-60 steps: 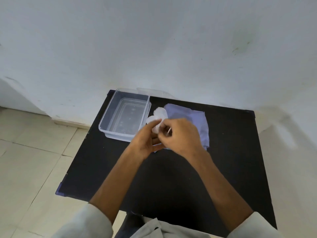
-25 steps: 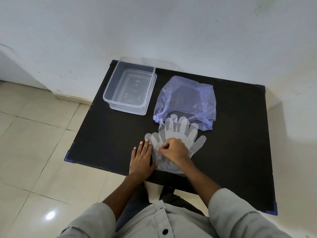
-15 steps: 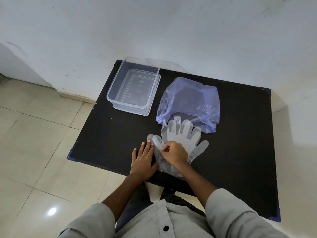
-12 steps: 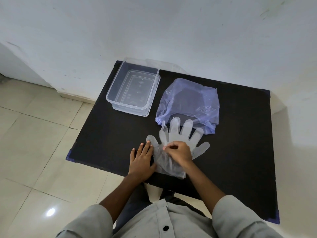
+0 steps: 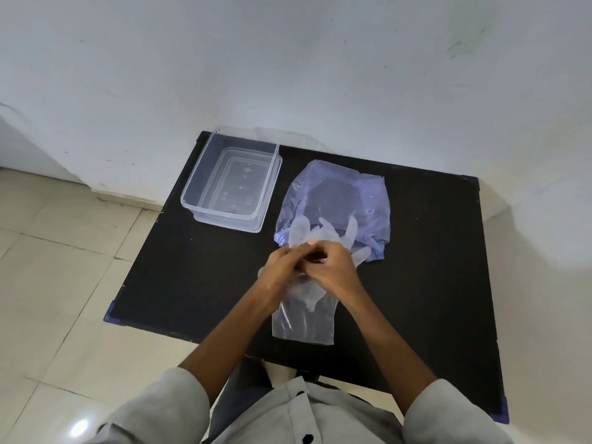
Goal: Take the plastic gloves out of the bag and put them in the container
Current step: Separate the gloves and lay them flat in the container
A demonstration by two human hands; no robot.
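Clear plastic gloves [image 5: 304, 318] hang from both my hands above the middle of the black table [image 5: 198, 270]. My left hand [image 5: 283, 265] and my right hand [image 5: 333, 267] meet over them and pinch the glove plastic between their fingers. The glove fingers [image 5: 320, 233] stick up past my hands, over the mouth of the bag. The pale purple plastic bag [image 5: 339, 200] lies flat just behind the gloves. The clear rectangular container [image 5: 195, 200] stands open and empty at the table's back left corner.
A white wall runs close behind the table. Pale tiled floor [image 5: 57, 283] lies to the left. Table edges are near on the left and front. My grey shirt fills the bottom of the view.
My left hand left the table and joined my right hand on the gloves. The gloves, lying flat before, are now lifted and bunched, with the cuffs hanging down.
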